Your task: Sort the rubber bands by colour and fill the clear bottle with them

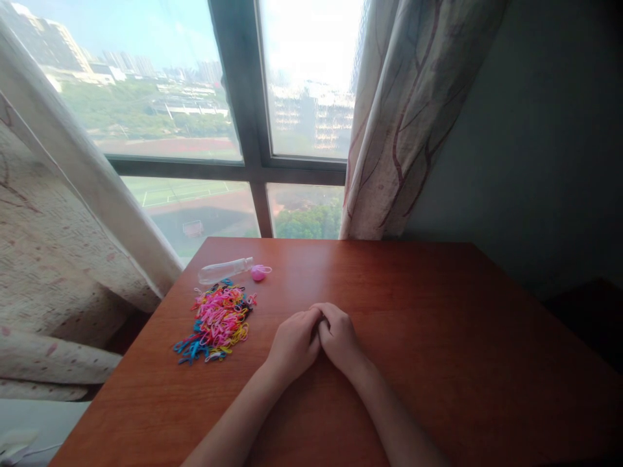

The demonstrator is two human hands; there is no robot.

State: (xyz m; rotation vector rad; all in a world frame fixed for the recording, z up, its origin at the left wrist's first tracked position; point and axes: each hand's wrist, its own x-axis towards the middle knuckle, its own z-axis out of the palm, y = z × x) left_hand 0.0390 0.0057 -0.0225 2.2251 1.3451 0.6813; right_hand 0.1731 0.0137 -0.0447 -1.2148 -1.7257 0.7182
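My left hand [293, 342] and my right hand [338, 336] rest knuckles up on the wooden table [438, 337], fingers curled and touching each other at the fingertips. Whether anything sits between the fingers is hidden. To the left of my left hand lies a loose pile of small coloured elastic bands [218, 321], pink, yellow, blue and orange. Beyond the pile a clear plastic bottle [226, 270] lies on its side, with its pink cap [259, 272] off and lying beside the mouth.
The table stands against a large window [195, 130] with a dark frame. Patterned curtains hang at the left [58, 246] and at the right [409, 117]. A dark wall [545, 143] runs behind the table's right side.
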